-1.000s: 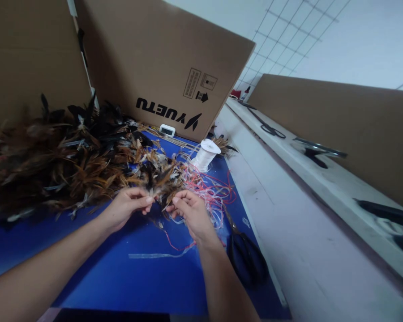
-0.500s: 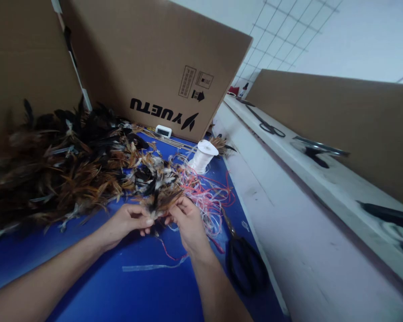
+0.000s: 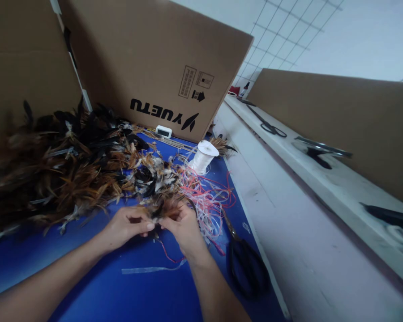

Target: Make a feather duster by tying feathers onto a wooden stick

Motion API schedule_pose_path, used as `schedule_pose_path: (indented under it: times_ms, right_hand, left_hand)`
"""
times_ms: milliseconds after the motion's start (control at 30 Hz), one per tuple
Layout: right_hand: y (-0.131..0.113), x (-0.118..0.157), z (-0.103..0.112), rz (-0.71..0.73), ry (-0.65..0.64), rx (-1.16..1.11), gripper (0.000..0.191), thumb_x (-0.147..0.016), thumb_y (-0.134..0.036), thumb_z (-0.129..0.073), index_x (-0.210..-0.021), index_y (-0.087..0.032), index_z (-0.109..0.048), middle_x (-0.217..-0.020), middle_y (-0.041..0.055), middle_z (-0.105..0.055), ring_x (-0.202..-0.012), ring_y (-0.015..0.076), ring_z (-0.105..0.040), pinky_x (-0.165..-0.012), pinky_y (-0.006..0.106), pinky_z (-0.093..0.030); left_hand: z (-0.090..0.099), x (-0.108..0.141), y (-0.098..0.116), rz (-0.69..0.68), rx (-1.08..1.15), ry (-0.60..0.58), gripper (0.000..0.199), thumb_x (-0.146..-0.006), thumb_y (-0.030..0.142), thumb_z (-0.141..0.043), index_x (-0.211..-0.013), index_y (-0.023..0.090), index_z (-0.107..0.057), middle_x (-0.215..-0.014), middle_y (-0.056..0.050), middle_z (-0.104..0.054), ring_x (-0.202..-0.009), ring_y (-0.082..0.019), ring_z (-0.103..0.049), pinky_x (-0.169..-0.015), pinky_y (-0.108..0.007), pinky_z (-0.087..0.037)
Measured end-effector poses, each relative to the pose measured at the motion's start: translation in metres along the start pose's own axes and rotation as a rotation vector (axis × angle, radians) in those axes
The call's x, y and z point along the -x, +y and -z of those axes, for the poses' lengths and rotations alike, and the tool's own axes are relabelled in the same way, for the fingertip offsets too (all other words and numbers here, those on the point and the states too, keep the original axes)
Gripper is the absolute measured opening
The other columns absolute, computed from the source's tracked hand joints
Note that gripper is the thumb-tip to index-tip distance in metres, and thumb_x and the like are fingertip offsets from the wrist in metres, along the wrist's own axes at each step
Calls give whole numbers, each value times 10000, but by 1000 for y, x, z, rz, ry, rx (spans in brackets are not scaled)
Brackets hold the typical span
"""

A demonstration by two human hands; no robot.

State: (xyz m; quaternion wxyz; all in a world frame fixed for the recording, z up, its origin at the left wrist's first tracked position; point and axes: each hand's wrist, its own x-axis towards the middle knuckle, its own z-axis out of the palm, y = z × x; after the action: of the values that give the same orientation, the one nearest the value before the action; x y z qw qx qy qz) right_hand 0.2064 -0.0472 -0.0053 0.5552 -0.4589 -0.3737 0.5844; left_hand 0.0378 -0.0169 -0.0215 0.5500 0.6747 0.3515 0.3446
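Note:
Between my two hands is a small bunch of brown and black feathers (image 3: pixel 161 206). My left hand (image 3: pixel 129 226) pinches its base between thumb and fingers. From the other side my right hand (image 3: pixel 183 223) is closed on the same bunch, its thumb tip close to the left one. Below my fingers a thin pink cord (image 3: pixel 168 255) trails onto the blue table (image 3: pixel 137 295) and meets a clear flat ribbon strip (image 3: pixel 147 270). Tangled pink and white ribbons (image 3: pixel 204 201) lie just beyond my right hand.
A large heap of feathers (image 3: pixel 70 179) covers the left side. Black-handled scissors (image 3: pixel 246 266) lie right of my right forearm. A white spool (image 3: pixel 204 156) stands behind the ribbons, before a cardboard box (image 3: pixel 154 58). A white ledge (image 3: pixel 309 174) with tools borders the right.
My right hand has shifted slightly left and down, its thumb now nearer my left thumb at the feathers' base. The feather bunch has turned a little; the heap and tools stay put.

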Motion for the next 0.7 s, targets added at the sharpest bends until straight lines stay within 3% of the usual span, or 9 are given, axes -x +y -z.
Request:
schedule_pose_path:
  times_ms: [167,333,567,700]
  right_hand:
    - [-3,0,2,15,-4,37,277,-543,-140,-764,-754,-176,-589,-647,-40,-638,-553,96,-560,-527,208,-460]
    - [-9,1,7,53,45,120,149,-655,-226,-708,-766,-184,-618,-695,-20,-642,-594,103,-563,-536,213,-453]
    - [-7,8,4,66,-265,167,185,-723,-275,-697,-887,-193,-672,-811,10,-673,-785,159,-622,-807,316,-482]
    - [-4,8,6,88,-284,186,224,-718,-306,-724,-908,-193,-689,-896,35,-673,-890,191,-616,-855,346,-476]
  left_hand:
    - [1,2,1,-15,-5,9,260,-746,298,-683,-542,140,-645,-574,-4,-608,-557,-96,-539,-553,-204,-399]
    - [2,3,3,99,152,54,260,-727,323,-701,-546,145,-644,-531,-4,-604,-583,-118,-568,-592,-226,-415]
    - [1,6,4,136,248,14,195,-708,292,-727,-582,152,-673,-528,14,-603,-506,-79,-525,-525,-195,-388]
    - [1,5,5,126,243,-8,195,-711,278,-726,-569,154,-677,-523,13,-602,-514,-77,-529,-528,-189,-389]
